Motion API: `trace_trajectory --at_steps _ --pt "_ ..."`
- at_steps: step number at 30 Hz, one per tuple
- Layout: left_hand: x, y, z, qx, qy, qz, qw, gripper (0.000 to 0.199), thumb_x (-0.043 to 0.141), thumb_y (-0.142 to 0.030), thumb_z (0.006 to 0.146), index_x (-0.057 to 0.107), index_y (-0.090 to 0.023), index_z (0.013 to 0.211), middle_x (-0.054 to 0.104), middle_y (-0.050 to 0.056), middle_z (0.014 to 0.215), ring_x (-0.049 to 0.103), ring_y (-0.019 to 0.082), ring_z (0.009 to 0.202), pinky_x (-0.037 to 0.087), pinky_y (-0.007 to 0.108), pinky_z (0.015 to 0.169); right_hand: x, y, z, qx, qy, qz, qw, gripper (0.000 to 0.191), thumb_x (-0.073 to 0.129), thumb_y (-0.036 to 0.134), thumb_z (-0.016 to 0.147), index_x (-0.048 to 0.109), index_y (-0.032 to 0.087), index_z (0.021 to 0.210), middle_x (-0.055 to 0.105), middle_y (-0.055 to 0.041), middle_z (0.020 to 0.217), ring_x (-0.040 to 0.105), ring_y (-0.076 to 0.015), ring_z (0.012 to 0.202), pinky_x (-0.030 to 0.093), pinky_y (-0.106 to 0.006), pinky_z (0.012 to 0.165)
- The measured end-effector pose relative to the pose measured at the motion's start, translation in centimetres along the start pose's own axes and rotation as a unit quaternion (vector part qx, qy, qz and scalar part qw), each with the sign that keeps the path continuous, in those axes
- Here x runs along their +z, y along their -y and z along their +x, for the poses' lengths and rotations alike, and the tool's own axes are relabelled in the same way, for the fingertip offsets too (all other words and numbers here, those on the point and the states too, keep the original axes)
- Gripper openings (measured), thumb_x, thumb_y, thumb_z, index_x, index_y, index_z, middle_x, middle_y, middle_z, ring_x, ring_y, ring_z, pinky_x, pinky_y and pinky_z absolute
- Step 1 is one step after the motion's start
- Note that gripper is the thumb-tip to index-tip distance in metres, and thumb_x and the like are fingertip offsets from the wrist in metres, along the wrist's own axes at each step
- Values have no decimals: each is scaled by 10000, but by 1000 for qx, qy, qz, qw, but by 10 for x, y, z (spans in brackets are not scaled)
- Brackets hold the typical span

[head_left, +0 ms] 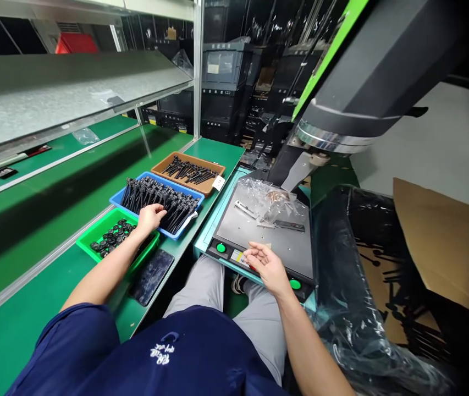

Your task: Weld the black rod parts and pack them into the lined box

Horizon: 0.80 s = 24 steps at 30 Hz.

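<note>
My left hand [152, 216] is over the near edge of the blue tray [117, 198], its fingers curled together beside the black stick-like parts [176, 205]. Whatever may be between those fingertips is too small to make out. Above the front edge of the machine's grey plate [234, 234], my right hand [266, 266] has its fingers loosely bent and apart, with nothing visible in it. Small black round parts [112, 235] fill the green tray [88, 247], which my left forearm crosses.
Behind the blue tray, a brown tray [160, 165] holds black screws or rods. A phone [152, 276] lies near the bench edge. Clear plastic [273, 198] rests on the plate under the machine head [337, 132]. Right of it stands a plastic-lined box [337, 247].
</note>
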<state>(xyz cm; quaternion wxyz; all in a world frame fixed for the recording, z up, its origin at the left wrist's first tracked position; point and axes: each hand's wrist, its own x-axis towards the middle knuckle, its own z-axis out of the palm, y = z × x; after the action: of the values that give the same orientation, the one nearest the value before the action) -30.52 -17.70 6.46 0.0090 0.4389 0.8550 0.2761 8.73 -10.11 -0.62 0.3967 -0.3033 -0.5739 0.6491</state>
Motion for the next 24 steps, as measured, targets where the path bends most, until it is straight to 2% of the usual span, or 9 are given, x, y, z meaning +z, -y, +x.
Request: trace_trajectory --at_steps 5,11,16,20,22,24 --pt "-1 -1 6 -3 53 121 991 270 614 -307 808 747 -190 1013 741 102 1052 669 276 999 489 344 870 -10 -4 -8 19 -12 -10 1000 542 779 561 697 627 187 1060 682 -74 876 656 -193 760 568 -377 753" --pt "-11 -5 9 -19 101 186 977 246 628 -334 793 740 -219 980 735 92 1063 660 286 1014 502 340 801 -8 -15 -13 39 -25 -20 999 530 788 570 680 663 182 1019 696 -79 871 666 -203 755 582 -394 762" --pt "-32 -16 -9 -33 88 190 977 361 633 -419 777 713 -223 1070 725 89 1106 652 290 1037 506 341 796 -18 -18 -22 49 -39 -21 998 527 786 573 675 665 185 1009 714 -84 888 684 -205 774 582 -384 774" --pt "-63 -11 -43 -25 63 125 990 356 576 -454 805 724 -236 1045 747 50 1033 672 244 959 497 307 805 -48 -16 -49 69 -97 -59 991 507 778 570 678 668 196 1003 726 -94 905 696 -224 775 580 -399 777" --pt "-74 4 -57 -39 60 131 989 331 573 -440 796 737 -238 1001 753 51 995 678 249 922 498 308 778 -73 -16 -75 78 -150 -79 982 515 769 579 675 666 208 1016 727 -108 927 699 -249 785 576 -430 777" --pt "-78 26 -67 -63 84 151 983 322 620 -431 741 742 -241 971 757 57 970 685 266 894 499 310 734 -106 -17 -109 92 -222 -84 967 522 774 598 638 670 235 997 718 -127 929 696 -284 788 564 -473 759"
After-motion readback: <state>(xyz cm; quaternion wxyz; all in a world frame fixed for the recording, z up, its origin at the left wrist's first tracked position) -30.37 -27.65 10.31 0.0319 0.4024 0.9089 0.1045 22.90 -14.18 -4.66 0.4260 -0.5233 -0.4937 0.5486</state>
